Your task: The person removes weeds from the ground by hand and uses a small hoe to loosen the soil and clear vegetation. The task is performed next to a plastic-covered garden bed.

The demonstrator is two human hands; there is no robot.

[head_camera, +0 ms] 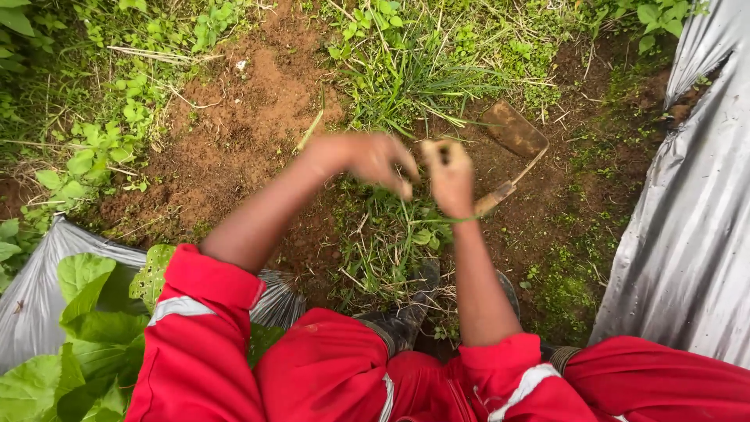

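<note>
Both arms reach forward from red sleeves (205,312) pushed up to the elbow, the forearms bare and stretched out over a bare patch of brown soil (234,133). The left hand (367,159) is bent at the wrist, palm down, its fingers curled and drawn together around thin green grass blades (406,205); the hand is blurred, so how tightly it pinches them cannot be told. The right hand (449,176) is held upright just beside it, closed in a fist on the wooden handle of a small hoe (512,148). The hoe's flat rusty blade lies on the soil just beyond the right hand, towards the grey plastic sheet (687,234) along the right edge of the patch. A clump of grass and weeds (391,242) grows under both hands, near the person's dark boots (406,316). Another sheet of grey plastic with broad green leaves (78,344) lies at the lower left corner.
</note>
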